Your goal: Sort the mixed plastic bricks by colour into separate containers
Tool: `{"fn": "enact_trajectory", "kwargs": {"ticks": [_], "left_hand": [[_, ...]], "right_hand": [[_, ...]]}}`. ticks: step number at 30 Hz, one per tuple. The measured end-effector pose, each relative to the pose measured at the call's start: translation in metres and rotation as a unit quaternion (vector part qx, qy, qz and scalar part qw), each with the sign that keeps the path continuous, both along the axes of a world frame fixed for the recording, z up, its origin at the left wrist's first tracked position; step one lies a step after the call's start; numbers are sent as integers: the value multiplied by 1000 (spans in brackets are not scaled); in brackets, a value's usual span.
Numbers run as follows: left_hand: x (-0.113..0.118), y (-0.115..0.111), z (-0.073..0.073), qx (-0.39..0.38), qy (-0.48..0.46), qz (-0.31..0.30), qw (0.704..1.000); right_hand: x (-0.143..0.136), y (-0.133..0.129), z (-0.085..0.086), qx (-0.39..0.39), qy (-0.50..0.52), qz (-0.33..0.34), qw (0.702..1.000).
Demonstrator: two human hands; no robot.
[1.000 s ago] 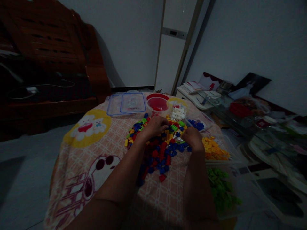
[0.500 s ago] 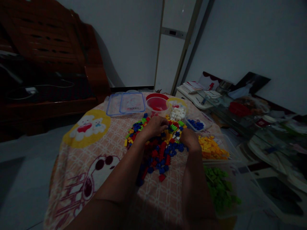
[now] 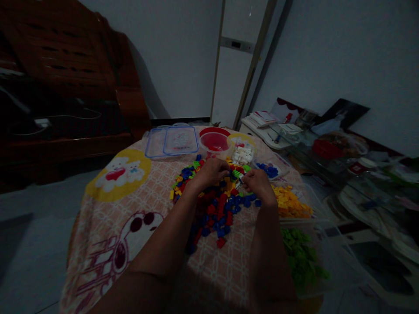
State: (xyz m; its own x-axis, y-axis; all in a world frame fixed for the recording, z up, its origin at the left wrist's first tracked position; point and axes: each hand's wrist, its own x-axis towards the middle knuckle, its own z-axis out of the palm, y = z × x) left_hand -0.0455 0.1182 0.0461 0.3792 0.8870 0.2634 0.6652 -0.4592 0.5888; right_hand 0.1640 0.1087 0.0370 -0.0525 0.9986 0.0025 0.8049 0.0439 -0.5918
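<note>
A heap of mixed toy building bricks [image 3: 221, 205], red, blue, yellow, green and white, lies on the patterned tablecloth [image 3: 216, 270]. Over its far middle is my left hand [image 3: 213, 171], fingers curled down and closed; what they hold, if anything, is hidden. My right hand [image 3: 257, 183] hovers at the heap's right side, thumb and fingertips pinched together. A pale bit shows by those fingertips, too small and dark to name. Just right of this hand, yellow bricks [image 3: 291, 203] fill a clear tray, with green bricks [image 3: 303, 257] in another nearer me.
Behind the heap stand a red-rimmed tub [image 3: 214, 141], a container of white bricks [image 3: 242, 154] and a small box of blue bricks [image 3: 268, 170]. Clear lids with blue edges [image 3: 172, 141] lie at the back left. A cluttered glass table [image 3: 304, 150] borders the right side.
My right hand has shifted slightly up and left, and its fingertips now show pinched beside the heap. My left hand has hardly moved.
</note>
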Motion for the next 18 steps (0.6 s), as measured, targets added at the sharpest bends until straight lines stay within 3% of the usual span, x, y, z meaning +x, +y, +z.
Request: {"fn": "enact_trajectory", "kwargs": {"ticks": [3,6,13,16,18], "left_hand": [[0,0,1,3,0,0,1000],[0,0,1,3,0,-3,1000],[-1,3,-1,8,-4,-5,1000],[-2,2,-1,9,-1,-3,1000],[-3,2,-1,10,0,-3,1000]], "right_hand": [[-3,1,1,-24,181,-55,982],[-6,-1,5,-27,271,-74,959],[-5,-5,5,-112,264,-46,957],[-11,9,-5,-28,332,-122,935],[-15,21,-14,80,418,-170,889]]}}
